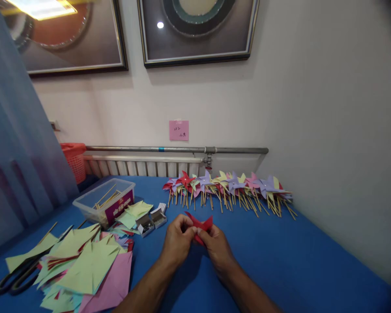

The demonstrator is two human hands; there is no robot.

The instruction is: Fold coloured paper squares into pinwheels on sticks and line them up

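Observation:
Between both hands, above the blue table (289, 261), is a red paper pinwheel (206, 224) with its corners folded inward. My left hand (179, 239) pinches it near the centre with thumb and fingers. From the other side my right hand (217, 245) grips it, thumb on top. Whether a pin sits in the pinwheel's middle is hidden by the fingers. Left of my hands lie a small open box of metal pins (145, 227) and another small open box (158, 218). Cut paper squares (87, 265) in green, pink and other colours are heaped at the left.
Finished pinwheels on sticks (234, 187) lie in a row along the back. A clear plastic tub (106, 202) holds wooden sticks. Black-handled scissors (19, 274) rest under paper at the left. A red basket (74, 161), a curtain (22, 130) and a wall pipe (182, 149) border the table.

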